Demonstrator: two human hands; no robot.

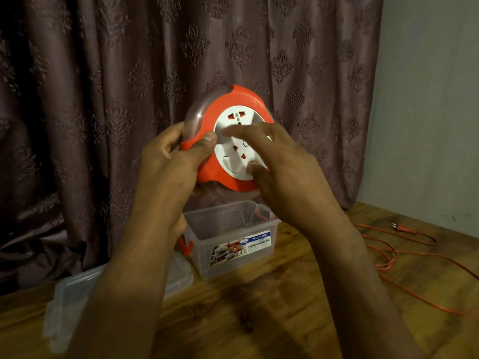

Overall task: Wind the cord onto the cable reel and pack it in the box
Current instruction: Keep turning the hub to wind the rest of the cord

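Note:
I hold an orange cable reel point(248, 99) with a white socket face up in front of me, above the table. My left hand point(168, 161) grips its left rim, thumb on the orange front. My right hand point(282, 161) lies over the white face, thumb pressed near its lower edge and fingers spread and blurred. The orange cord point(388, 265) lies loose on the table at the right, its plug point(403, 227) near the wall. A clear plastic box point(233, 229) with a "MULTI-BOX" label stands open below the reel.
The box's clear lid point(67, 299) lies on the wooden table point(272, 307) at the left, partly under my left forearm. A dark patterned curtain point(155, 60) hangs behind. A pale wall point(427, 99) is at the right.

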